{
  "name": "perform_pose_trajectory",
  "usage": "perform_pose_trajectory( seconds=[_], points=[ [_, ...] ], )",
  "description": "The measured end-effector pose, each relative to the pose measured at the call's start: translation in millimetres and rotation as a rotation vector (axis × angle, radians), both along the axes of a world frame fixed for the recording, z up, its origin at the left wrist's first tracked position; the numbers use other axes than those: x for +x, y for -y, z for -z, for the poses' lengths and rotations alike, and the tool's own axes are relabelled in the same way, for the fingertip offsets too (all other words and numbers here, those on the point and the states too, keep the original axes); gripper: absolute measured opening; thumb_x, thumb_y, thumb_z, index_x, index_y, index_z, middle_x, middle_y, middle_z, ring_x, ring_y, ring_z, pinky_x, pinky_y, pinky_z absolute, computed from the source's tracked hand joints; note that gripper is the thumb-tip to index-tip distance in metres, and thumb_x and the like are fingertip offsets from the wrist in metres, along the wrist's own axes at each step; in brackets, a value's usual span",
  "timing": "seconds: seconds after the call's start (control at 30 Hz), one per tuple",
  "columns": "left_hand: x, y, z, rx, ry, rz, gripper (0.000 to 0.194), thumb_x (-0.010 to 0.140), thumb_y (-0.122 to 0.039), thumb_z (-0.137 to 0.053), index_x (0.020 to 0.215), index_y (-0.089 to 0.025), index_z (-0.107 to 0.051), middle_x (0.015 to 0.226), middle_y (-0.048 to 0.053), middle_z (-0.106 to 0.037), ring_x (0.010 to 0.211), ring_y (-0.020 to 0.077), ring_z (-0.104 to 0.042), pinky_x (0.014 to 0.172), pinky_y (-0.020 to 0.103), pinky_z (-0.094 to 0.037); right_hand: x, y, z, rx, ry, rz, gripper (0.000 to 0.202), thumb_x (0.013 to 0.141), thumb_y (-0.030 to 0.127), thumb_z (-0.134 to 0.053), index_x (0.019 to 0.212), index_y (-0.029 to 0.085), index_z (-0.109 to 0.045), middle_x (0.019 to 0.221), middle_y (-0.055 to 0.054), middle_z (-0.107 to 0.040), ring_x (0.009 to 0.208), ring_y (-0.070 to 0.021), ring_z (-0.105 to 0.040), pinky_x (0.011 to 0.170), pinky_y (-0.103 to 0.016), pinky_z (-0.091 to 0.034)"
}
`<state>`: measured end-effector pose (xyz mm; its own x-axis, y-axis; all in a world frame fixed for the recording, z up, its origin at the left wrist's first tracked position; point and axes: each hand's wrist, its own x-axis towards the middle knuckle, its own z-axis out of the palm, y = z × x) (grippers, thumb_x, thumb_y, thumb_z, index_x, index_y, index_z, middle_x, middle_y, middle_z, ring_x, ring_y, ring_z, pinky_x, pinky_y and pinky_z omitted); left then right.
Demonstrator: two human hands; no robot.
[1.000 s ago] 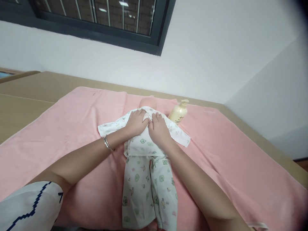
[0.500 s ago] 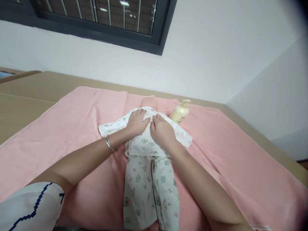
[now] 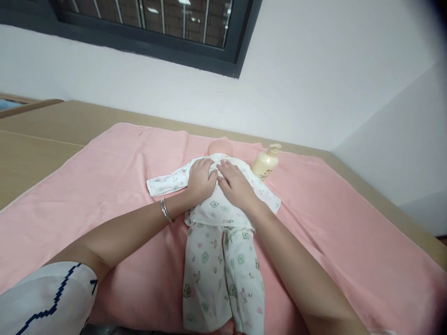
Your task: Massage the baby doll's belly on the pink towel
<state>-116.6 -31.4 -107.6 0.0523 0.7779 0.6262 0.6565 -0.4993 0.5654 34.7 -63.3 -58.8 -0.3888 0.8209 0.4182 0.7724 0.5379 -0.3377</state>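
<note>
A doll (image 3: 220, 148) lies on a pink blanket, its head pointing away from me. It wears a white printed top (image 3: 218, 209) and matching trousers (image 3: 206, 274). My left hand (image 3: 202, 179) rests flat on the left side of the chest, with a silver bracelet on the wrist. Beside it, my right hand (image 3: 235, 184) lies on the right side of the chest, fingers extended. Both hands touch the top and their thumbs nearly meet. The doll's face is not visible.
A cream pump bottle (image 3: 266, 163) stands right of the doll's shoulder. The pink blanket (image 3: 139, 153) covers much of a wooden surface (image 3: 63, 121). Behind it are a white wall (image 3: 195, 102) and a dark-framed window (image 3: 230, 67).
My right hand's fingers have moved from loosely bent to flatter and more spread on the chest. The whole view has shifted slightly.
</note>
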Motion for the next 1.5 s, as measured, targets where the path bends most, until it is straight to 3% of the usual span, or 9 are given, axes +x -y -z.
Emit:
perform_pose_trajectory(
  seconds=[0.1, 0.2, 0.27, 0.37, 0.5, 0.63, 0.9, 1.17, 1.5],
  points=[
    [0, 1, 0.1, -0.009, -0.002, -0.003, 0.035, 0.089, -0.025, -0.043, 0.116, -0.014, -0.062, 0.120, 0.014, -0.067, 0.118, 0.0291, -0.057, 0.106, 0.047, -0.043, 1, 0, -0.2, -0.009, -0.031, -0.011, 0.047, 0.093, 0.029, -0.046, 0.137, 0.016, -0.057, 0.153, -0.013, -0.044, 0.146, -0.0276, -0.035, 0.120, -0.053, -0.028],
    [0, 1, -0.6, -0.009, -0.004, -0.001, 0.035, 0.088, -0.025, -0.043, 0.117, -0.014, -0.062, 0.120, 0.013, -0.067, 0.117, 0.0292, -0.058, 0.106, 0.047, -0.043, 3, -1, 0.3, 0.085, -0.087, 0.034, 0.050, 0.092, 0.029, -0.048, 0.140, 0.017, -0.053, 0.157, -0.012, -0.037, 0.148, -0.0272, -0.029, 0.121, -0.054, -0.025],
    [0, 1, -1.5, -0.014, -0.001, 0.005, 0.036, 0.088, -0.025, -0.044, 0.116, -0.013, -0.062, 0.119, 0.014, -0.067, 0.117, 0.0293, -0.058, 0.106, 0.047, -0.042, 3, -1, 1.6, 0.043, -0.062, 0.032, 0.050, 0.093, 0.031, -0.048, 0.141, 0.017, -0.053, 0.157, -0.013, -0.036, 0.149, -0.0295, -0.026, 0.121, -0.057, -0.023],
    [0, 1, -2.8, -0.038, 0.006, 0.011, 0.036, 0.087, -0.025, -0.044, 0.116, -0.013, -0.063, 0.119, 0.014, -0.068, 0.117, 0.0297, -0.058, 0.107, 0.047, -0.042, 4, -4, 2.2, -0.060, -0.033, -0.004, 0.048, 0.095, 0.035, -0.047, 0.140, 0.018, -0.055, 0.156, -0.012, -0.038, 0.149, -0.0318, -0.025, 0.120, -0.060, -0.023],
    [0, 1, -3.7, -0.057, 0.013, 0.014, 0.038, 0.086, -0.024, -0.045, 0.118, -0.014, -0.063, 0.120, 0.013, -0.068, 0.117, 0.0301, -0.058, 0.106, 0.048, -0.043, 16, -8, 0.8, 0.009, -0.067, -0.082, 0.052, 0.091, 0.040, -0.055, 0.140, 0.022, -0.054, 0.159, -0.008, -0.035, 0.151, -0.0294, -0.022, 0.121, -0.055, -0.023],
    [-1, 2, -5.1, -0.053, 0.033, 0.024, 0.039, 0.084, -0.023, -0.046, 0.117, -0.014, -0.065, 0.119, 0.013, -0.070, 0.116, 0.0291, -0.061, 0.106, 0.047, -0.044, 22, -11, 9.0, 0.017, -0.027, -0.185, 0.047, 0.091, 0.038, -0.055, 0.136, 0.023, -0.059, 0.155, -0.008, -0.041, 0.148, -0.0273, -0.030, 0.122, -0.053, -0.022],
    [-4, -3, -10.6, -0.100, -0.010, 0.109, 0.043, 0.085, -0.024, -0.044, 0.121, -0.016, -0.065, 0.128, 0.010, -0.067, 0.123, 0.0267, -0.059, 0.111, 0.045, -0.042, 7, -9, 23.4, 0.044, -0.068, -0.001, 0.043, 0.090, 0.032, -0.055, 0.131, 0.022, -0.063, 0.151, -0.008, -0.047, 0.146, -0.0270, -0.035, 0.120, -0.052, -0.025],
    [-6, -4, -3.3, -0.117, 0.073, 0.088, 0.043, 0.086, -0.026, -0.049, 0.124, -0.017, -0.066, 0.130, 0.008, -0.067, 0.125, 0.0257, -0.059, 0.111, 0.042, -0.042, 8, -8, 23.2, 0.052, -0.066, 0.005, 0.041, 0.090, 0.028, -0.061, 0.131, 0.023, -0.063, 0.151, -0.007, -0.049, 0.145, -0.0260, -0.037, 0.121, -0.047, -0.025],
    [-10, -8, 6.3, -0.134, 0.120, 0.064, 0.041, 0.087, -0.025, -0.053, 0.126, -0.020, -0.066, 0.130, 0.006, -0.068, 0.121, 0.0279, -0.061, 0.110, 0.048, -0.044, 8, -5, 20.6, 0.079, -0.016, 0.020, 0.038, 0.093, 0.030, -0.058, 0.131, 0.026, -0.063, 0.149, -0.004, -0.050, 0.143, -0.0232, -0.039, 0.121, -0.045, -0.028]
  ],
)
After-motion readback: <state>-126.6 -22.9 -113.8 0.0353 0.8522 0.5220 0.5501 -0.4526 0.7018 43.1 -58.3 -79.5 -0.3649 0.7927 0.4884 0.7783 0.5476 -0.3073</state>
